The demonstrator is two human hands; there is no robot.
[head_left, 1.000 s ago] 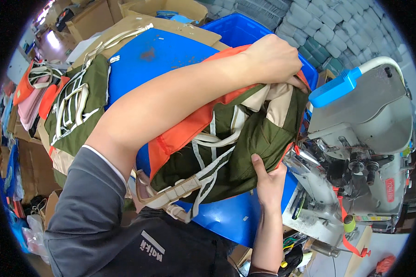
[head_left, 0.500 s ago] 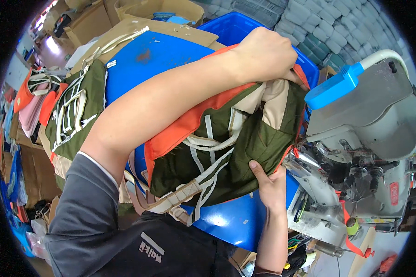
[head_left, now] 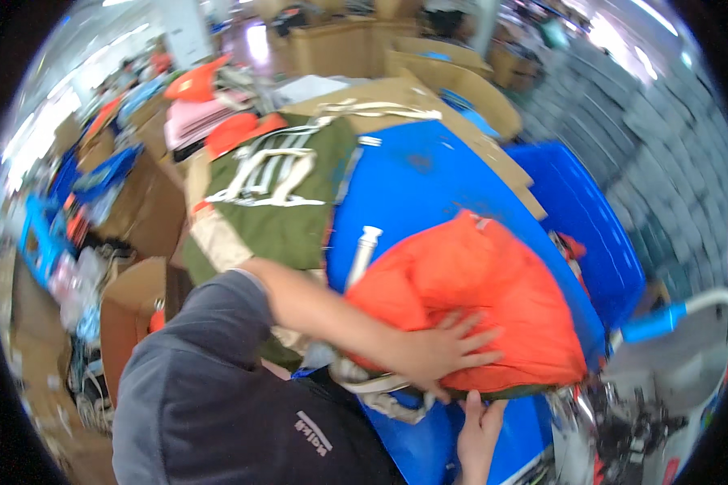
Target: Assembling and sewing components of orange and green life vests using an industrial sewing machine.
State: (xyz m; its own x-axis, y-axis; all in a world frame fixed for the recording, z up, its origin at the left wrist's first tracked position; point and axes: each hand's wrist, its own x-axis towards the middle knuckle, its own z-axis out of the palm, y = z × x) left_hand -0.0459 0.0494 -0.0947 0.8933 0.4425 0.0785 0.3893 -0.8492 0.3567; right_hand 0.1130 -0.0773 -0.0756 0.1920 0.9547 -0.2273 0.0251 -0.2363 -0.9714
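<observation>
A bag [head_left: 501, 291] lies on the blue tabletop with its orange fabric side up. A strip of dark green cloth shows along its near edge, and a beige strap [head_left: 388, 396] hangs at its near left. My left hand [head_left: 453, 352] rests palm down on the orange fabric, fingers spread. At the near edge, my right hand [head_left: 479, 432] has its thumb and finger against the bag's rim; its other fingers are partly hidden. Motion blurs parts of the view.
To the right stands a sewing machine [head_left: 647, 404] with a blue-headed lamp [head_left: 655, 323] above it. A blue bin [head_left: 578, 218] is behind the table. Green panels with white straps [head_left: 275, 178] lie at the left, near a cardboard box [head_left: 133, 315].
The bag has been turned so its orange side faces up, hiding the green side and straps. My left hand has let go of the far edge and come down flat. The view has swung left.
</observation>
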